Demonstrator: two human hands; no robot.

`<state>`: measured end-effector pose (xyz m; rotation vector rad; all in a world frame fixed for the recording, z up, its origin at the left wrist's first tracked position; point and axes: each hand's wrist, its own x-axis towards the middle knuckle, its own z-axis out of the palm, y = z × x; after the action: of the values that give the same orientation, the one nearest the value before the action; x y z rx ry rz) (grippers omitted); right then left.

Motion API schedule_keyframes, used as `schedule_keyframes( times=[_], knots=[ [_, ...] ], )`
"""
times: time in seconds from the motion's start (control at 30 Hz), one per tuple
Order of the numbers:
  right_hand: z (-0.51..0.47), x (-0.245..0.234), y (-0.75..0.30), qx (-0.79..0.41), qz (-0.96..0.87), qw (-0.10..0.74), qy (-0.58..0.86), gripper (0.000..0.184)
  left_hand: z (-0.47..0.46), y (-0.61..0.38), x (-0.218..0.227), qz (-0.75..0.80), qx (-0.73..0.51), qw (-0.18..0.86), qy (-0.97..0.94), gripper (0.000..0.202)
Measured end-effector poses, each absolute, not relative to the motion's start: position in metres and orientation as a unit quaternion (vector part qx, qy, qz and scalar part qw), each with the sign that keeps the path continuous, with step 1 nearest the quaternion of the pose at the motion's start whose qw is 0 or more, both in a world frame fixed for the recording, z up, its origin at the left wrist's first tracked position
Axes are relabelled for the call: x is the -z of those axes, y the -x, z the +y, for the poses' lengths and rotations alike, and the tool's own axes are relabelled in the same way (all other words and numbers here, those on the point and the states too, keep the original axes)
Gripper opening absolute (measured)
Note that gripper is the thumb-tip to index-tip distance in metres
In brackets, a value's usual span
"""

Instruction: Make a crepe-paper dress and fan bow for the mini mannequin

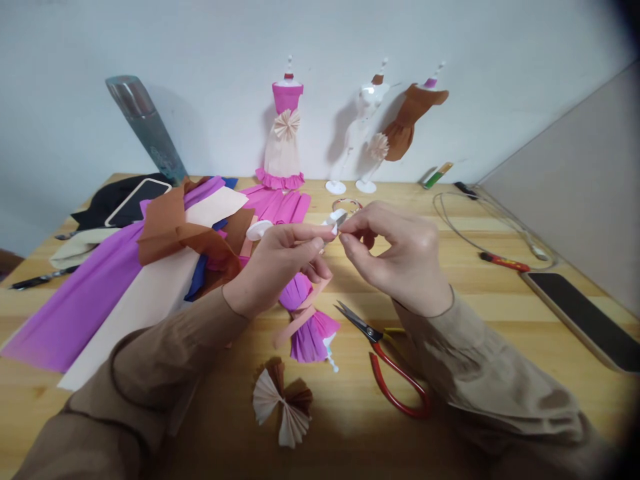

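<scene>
Small white scrap (334, 220), perhaps tape or paper, is sitting up and to the left of the red-handled metal scissors (380, 353), raised above the light wooden table (480, 313). In the head view, both hands are meeting on it. The left hand (280, 263) is pinching its near-left end between thumb and forefinger. The right hand (400, 257) is closing thumb and forefinger on its right end, so both grips are fully closed on it with no gap showing. The scrap's short long axis is slanting up and away from the person, and it is lying between the two sets of fingertips, about equally near each hand.

The left hand's lower fingers are also curling round something from which a purple crepe-paper dress (313, 337) with a pale pink ribbon strip (287, 330) is hanging, just left of the scissor blades. Whether these fingers are clamping it firmly is hard to tell.

Left of the scissor handles and a little nearer, a cream-and-brown pleated paper fan bow (283, 403) is lying flat. Further left, loose purple, cream and brown crepe sheets (100, 293) are spreading across the table. Beyond the scissors, by the wall, three small dress forms (284, 143) are standing. To the scissors' right, a dark phone (585, 317) is lying face up.
</scene>
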<state>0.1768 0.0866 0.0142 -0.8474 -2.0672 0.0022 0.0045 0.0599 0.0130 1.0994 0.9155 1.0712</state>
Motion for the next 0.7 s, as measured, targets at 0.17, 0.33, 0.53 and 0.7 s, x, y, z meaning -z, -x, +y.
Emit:
schedule_keyframes(
  times=[0.17,0.33,0.53,0.7],
  knots=[
    [0.088,-0.018,-0.180,-0.032,-0.837,0.443,0.320,0.015,0.061,-0.003,-0.011,0.376,-0.467,0.654,-0.462,0.008],
    [0.085,-0.018,-0.182,-0.074,-0.834,0.441,0.322,0.011,0.063,-0.004,-0.009,0.385,-0.475,0.646,-0.457,0.007],
    [0.081,-0.022,-0.180,-0.074,-0.837,0.434,0.326,0.013,0.064,-0.003,-0.008,0.385,-0.480,0.642,-0.459,0.006],
    [0.077,-0.024,-0.177,-0.052,-0.842,0.436,0.313,0.015,0.064,-0.003,-0.008,0.388,-0.486,0.629,-0.466,0.004]
  ],
)
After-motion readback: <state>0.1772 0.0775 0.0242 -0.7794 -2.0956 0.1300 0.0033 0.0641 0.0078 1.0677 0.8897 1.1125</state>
